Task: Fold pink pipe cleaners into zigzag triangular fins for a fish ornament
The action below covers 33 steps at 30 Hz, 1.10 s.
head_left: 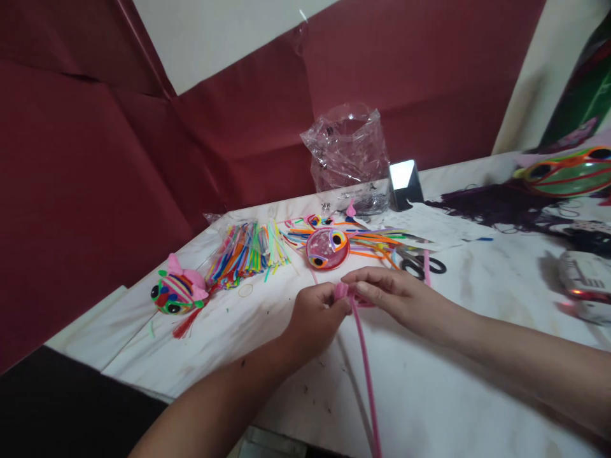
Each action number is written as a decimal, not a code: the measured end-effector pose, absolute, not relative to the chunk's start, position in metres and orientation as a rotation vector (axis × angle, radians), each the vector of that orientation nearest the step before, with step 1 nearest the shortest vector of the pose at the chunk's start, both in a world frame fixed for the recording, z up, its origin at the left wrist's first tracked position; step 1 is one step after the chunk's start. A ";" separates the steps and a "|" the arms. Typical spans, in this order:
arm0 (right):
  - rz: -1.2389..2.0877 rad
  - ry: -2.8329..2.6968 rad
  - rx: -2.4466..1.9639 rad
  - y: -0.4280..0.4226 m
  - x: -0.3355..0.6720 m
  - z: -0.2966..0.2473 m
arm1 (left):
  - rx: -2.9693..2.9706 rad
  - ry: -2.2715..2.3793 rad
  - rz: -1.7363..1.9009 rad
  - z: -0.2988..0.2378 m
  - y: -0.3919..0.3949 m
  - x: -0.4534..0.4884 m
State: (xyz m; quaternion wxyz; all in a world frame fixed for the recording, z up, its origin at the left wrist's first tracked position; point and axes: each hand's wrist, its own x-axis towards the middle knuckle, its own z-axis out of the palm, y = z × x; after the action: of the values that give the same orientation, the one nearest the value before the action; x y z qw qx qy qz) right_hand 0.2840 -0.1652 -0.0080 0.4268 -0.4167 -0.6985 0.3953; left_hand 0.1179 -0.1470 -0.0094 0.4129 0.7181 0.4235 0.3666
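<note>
Over the table, my left hand (312,315) is closed, pinching a folded bit of pink pipe cleaner between thumb and fingers. Its long loose end, the pink pipe cleaner (363,356), hangs down toward the table's front edge. My right hand (394,294) meets it from the other side, thumb and fingers closed on the same pink pipe cleaner; the exact grip is partly hidden. Just beyond both hands lies a clear red-pink round ornament (325,249) with two fuzzy-ringed eyes.
A colourful fish-like ornament (179,289) with a red tassel sits left. Bagged pipe cleaners (241,254) lie near it. Black-handled scissors (414,264) are behind my right hand. Farther back stand a phone (405,183) and a plastic bag (351,152). A white device (587,280) is right.
</note>
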 end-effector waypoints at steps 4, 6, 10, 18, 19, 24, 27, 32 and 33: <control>0.362 -1.860 -1.060 -0.165 0.287 -0.014 | 1.686 1.066 0.981 -0.012 -0.140 0.117; 0.005 -2.024 -0.943 -0.167 0.287 -0.019 | 1.646 1.038 0.986 -0.012 -0.140 0.117; -0.309 -2.192 -0.807 -0.171 0.289 -0.022 | 1.616 0.953 0.965 -0.011 -0.144 0.119; 0.096 -1.885 -0.930 -0.173 0.286 -0.014 | 1.778 1.028 0.976 -0.016 -0.147 0.121; 0.181 -1.828 -1.004 -0.174 0.285 -0.013 | 1.802 1.042 0.977 -0.015 -0.147 0.121; 0.455 -1.722 -1.179 -0.174 0.283 -0.012 | 1.898 1.111 0.943 -0.011 -0.149 0.121; 0.415 -1.760 -1.110 -0.173 0.284 -0.014 | 1.880 1.103 0.910 -0.011 -0.148 0.121; 0.122 -1.949 -0.740 -0.171 0.285 -0.018 | 1.896 1.162 0.940 -0.012 -0.147 0.121; 0.071 -1.989 -0.694 -0.171 0.285 -0.020 | 1.929 1.179 0.958 -0.012 -0.147 0.121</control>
State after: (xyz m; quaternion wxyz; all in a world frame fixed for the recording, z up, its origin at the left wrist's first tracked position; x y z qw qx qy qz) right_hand 0.2852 -0.1708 -0.0195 0.4944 -0.2863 -0.8202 0.0291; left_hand 0.1207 -0.1474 -0.0121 0.3364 0.7398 0.4523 0.3673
